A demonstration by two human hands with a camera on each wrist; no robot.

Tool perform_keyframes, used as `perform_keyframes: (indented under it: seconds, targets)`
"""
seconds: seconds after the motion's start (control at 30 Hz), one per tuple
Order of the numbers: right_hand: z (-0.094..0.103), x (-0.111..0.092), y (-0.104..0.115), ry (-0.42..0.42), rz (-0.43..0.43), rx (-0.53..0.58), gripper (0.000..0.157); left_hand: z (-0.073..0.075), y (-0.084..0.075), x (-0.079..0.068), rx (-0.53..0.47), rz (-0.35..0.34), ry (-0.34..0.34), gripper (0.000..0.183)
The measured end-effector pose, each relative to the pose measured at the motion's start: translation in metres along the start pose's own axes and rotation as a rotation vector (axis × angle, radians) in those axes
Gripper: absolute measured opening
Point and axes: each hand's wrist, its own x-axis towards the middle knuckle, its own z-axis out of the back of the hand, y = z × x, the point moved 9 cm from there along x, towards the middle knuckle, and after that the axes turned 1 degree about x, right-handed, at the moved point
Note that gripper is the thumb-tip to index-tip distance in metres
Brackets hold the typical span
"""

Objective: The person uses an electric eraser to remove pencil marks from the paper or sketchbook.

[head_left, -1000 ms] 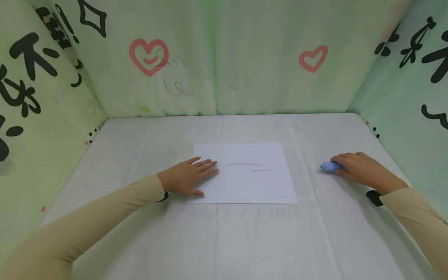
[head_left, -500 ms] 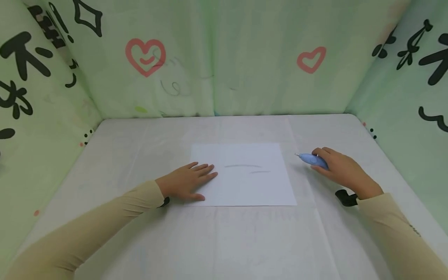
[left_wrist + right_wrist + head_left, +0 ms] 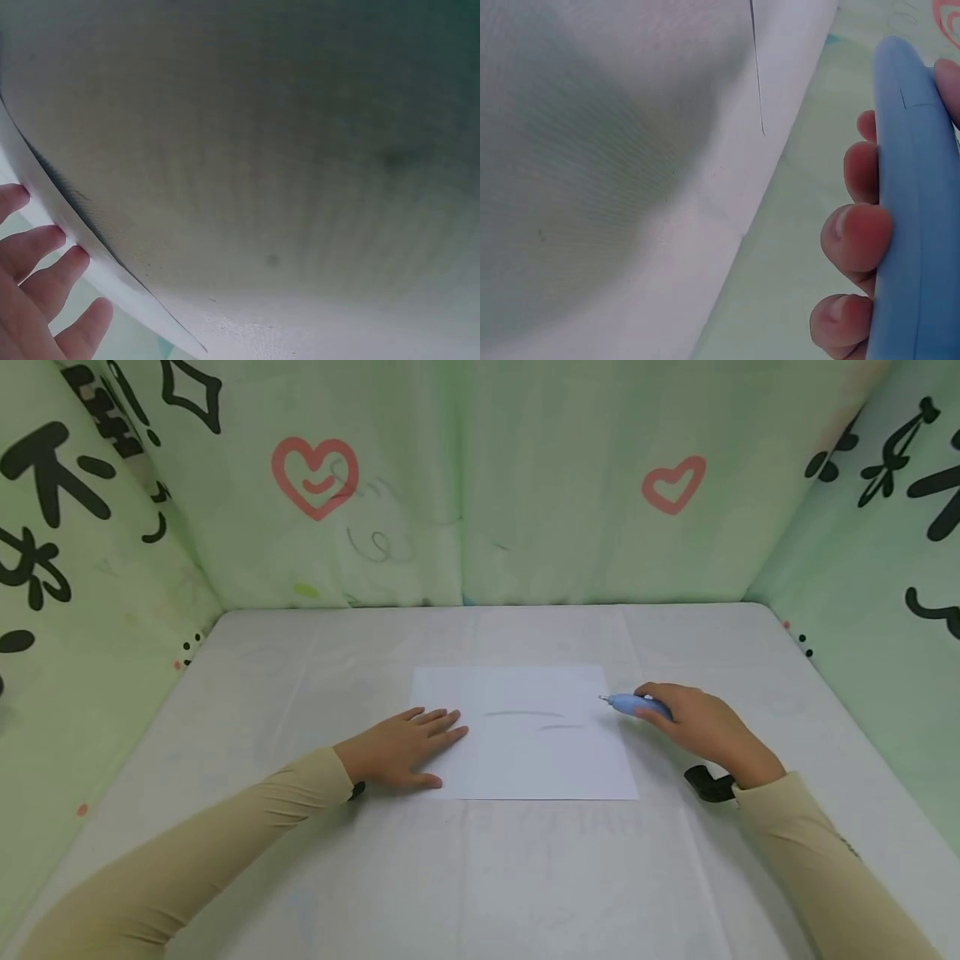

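Observation:
A white sheet of paper (image 3: 525, 760) lies in the middle of the table, with two faint grey strokes on it. My left hand (image 3: 401, 749) rests with spread, straight fingers on the sheet's left part; in the left wrist view its fingertips (image 3: 52, 238) show beside the paper's edge. My right hand (image 3: 701, 722) grips a chunky blue pen-shaped tool (image 3: 637, 704) with a small metal tip, which points left over the sheet's right edge. In the right wrist view, fingers (image 3: 859, 236) curl round the smooth blue body of the tool; its metal tip is out of sight there.
A white cloth covers the table (image 3: 525, 885). Green curtains (image 3: 555, 527) with red hearts and black drawings stand at the back and both sides. A black wrist strap (image 3: 708, 783) shows at the right cuff.
My right hand has carried the blue tool leftward from the table's right side to the paper's right edge. My left hand has stayed on the sheet.

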Motion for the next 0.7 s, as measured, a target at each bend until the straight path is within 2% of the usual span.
perform_keyframes:
  seconds: [0.2,0.43,0.7]
  targets:
    - [0.0,-0.002,0.003,-0.031,0.045,-0.04,0.03,0.001,0.0,0.0,-0.009,-0.006,-0.008,0.077]
    - [0.001,-0.002,0.012,-0.103,0.141,-0.098,0.027,0.001,-0.003,0.001,-0.011,-0.033,-0.033,0.077]
    - [0.002,-0.002,0.024,-0.171,0.259,-0.185,0.028,0.0,0.001,0.0,-0.021,0.006,0.0,0.081]
